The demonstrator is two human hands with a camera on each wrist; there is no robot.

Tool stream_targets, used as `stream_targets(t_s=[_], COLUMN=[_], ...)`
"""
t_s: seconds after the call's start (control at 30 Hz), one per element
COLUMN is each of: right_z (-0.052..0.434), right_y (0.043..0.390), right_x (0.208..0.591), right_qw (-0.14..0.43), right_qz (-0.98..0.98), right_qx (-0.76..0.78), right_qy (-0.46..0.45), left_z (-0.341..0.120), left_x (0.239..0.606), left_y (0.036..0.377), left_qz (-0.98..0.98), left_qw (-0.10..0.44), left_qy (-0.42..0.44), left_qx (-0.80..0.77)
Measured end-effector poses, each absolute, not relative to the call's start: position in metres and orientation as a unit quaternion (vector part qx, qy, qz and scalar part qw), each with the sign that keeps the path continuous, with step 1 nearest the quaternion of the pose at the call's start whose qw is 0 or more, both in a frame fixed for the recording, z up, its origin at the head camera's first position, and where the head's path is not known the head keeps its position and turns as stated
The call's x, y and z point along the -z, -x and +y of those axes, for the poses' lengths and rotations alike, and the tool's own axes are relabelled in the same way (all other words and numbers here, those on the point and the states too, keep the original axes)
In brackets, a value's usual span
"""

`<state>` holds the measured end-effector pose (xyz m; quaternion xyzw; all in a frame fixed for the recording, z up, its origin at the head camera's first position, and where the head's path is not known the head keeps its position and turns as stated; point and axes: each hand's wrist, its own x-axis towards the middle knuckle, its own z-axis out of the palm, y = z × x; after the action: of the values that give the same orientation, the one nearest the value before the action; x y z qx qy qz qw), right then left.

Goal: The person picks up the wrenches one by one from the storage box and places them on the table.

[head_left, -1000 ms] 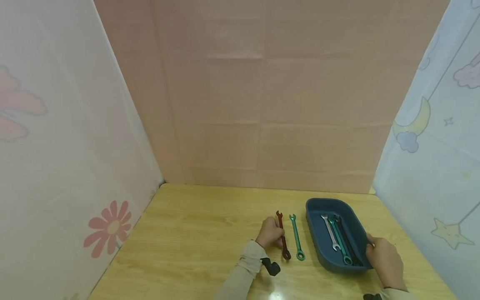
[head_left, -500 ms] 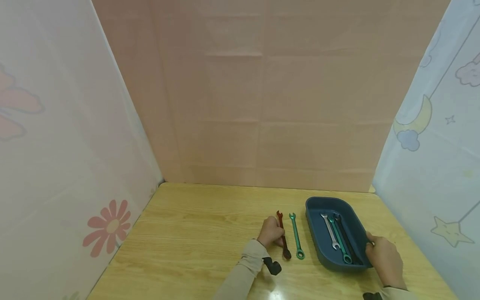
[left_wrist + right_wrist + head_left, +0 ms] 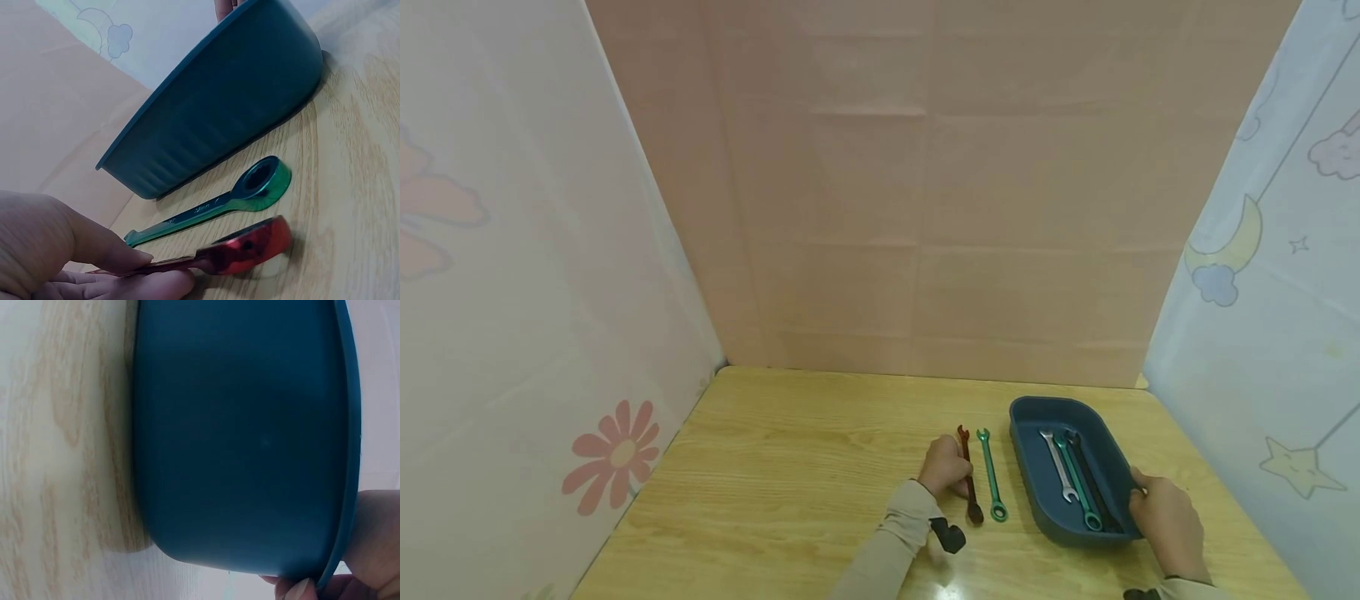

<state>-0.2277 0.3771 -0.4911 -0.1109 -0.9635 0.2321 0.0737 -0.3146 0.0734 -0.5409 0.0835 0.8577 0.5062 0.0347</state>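
My left hand [image 3: 946, 467] pinches a red ratcheting wrench [image 3: 967, 479] by its middle, thumb on top and fingers beneath. In the left wrist view its ring end [image 3: 250, 247] sticks out past my fingertips, tilted and close over the table. A green ratcheting wrench [image 3: 992, 475] lies flat just to the right, almost parallel to it. On the far right my right hand [image 3: 1168, 518] grips the rim of a dark blue plastic bin [image 3: 1051, 527]. Inside the bin lie a silver wrench [image 3: 1060, 467], another green wrench [image 3: 1078, 483] and a black wrench [image 3: 1096, 483], side by side.
The light wood-grain table [image 3: 760, 483] meets a tan backdrop [image 3: 917, 208] at its far edge. Patterned white cloth hangs along both sides, a flower print [image 3: 621, 454] on the left and a moon print [image 3: 1240, 242] on the right.
My left hand has shifted slightly to the right with the red wrench, narrowing the gap to the green one. The right hand keeps its grip on the bin.
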Motion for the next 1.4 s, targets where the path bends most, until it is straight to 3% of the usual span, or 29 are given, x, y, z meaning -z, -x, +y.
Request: stream_targets(t_s=[0.43, 1.0, 1.4], right_z=[0.376, 0.377, 0.378], right_y=[0.227, 0.228, 0.228], right_x=[0.492, 0.494, 0.493], right_qw=[0.077, 0.092, 0.076], right_qz=[-0.965, -0.965, -0.964], right_qx=[-0.228, -0.226, -0.231], right_qy=[0.102, 0.101, 0.106], left_z=[0.072, 0.073, 0.076], left_x=[0.542, 0.548, 0.552], left_y=[0.317, 0.319, 0.32], left_qz=[0.842, 0.851, 0.842], left_qw=[0.1, 0.073, 0.088], left_qy=[-0.07, -0.088, -0.074], left_qx=[-0.525, -0.512, -0.528])
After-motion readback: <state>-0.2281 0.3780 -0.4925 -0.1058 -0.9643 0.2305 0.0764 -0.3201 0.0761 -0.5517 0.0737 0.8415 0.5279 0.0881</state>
